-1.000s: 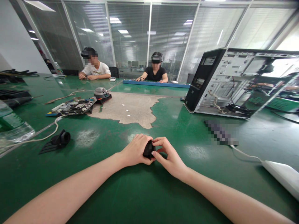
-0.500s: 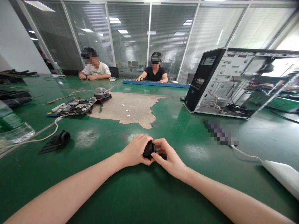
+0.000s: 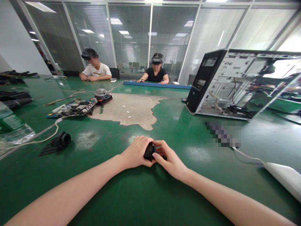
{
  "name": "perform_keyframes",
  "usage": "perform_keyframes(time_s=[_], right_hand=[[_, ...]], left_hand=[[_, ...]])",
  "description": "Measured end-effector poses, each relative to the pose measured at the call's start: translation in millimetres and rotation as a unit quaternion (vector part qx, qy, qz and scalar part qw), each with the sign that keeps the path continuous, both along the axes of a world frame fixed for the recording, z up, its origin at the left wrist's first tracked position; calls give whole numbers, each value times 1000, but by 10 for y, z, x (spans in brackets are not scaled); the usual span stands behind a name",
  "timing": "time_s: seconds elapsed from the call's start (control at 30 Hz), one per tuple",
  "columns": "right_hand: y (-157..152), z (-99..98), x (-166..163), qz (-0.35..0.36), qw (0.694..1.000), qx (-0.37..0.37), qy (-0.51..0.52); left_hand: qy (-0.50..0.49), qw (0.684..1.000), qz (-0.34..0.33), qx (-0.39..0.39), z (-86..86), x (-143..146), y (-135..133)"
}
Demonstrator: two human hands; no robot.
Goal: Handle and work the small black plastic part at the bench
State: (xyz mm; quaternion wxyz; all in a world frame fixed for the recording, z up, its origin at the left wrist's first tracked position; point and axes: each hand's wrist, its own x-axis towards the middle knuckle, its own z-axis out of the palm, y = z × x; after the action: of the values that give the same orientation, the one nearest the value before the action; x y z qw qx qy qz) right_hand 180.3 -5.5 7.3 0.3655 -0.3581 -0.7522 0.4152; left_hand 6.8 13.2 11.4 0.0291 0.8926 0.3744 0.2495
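Observation:
A small black plastic part (image 3: 149,152) with a raised rim is between my two hands, just above the green table (image 3: 150,191) or resting on it; I cannot tell which. My left hand (image 3: 135,153) is wrapped over it from the left and hides much of it. From the right, the thumb and fingers of my right hand (image 3: 168,160) pinch its rim side. Farther left on the table lies another black plastic piece (image 3: 61,141), with a round collar and a slatted flat end.
An open computer case (image 3: 202,84) stands at the right, near a white power bank-like box (image 3: 284,179) with a cable. On the left are a circuit board (image 3: 74,108), a metal heatsink-like part (image 3: 101,93) and a plastic bottle (image 3: 15,125). Two people sit across the table.
The fingers of my right hand have shifted slightly around the part's rim. My left hand stays in place, and the surroundings look the same.

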Motion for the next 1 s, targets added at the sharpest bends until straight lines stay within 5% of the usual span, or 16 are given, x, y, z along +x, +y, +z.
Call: perform_keyframes(time_s=[0.23, 0.53, 0.73, 1.0], right_hand=[[-19, 0, 13, -19, 998, 66, 11], [8, -28, 8, -55, 997, -27, 52], [34, 7, -14, -5, 987, -110, 120], [101, 61, -25, -26, 984, -148, 95]], left_hand=[[-4, 1000, 9, -1, -12, -9, 12], [-7, 1000, 20, 0, -3, -10, 5], [-8, 1000, 7, -10, 2, -8, 7], [15, 1000, -12, 6, 11, -9, -35]])
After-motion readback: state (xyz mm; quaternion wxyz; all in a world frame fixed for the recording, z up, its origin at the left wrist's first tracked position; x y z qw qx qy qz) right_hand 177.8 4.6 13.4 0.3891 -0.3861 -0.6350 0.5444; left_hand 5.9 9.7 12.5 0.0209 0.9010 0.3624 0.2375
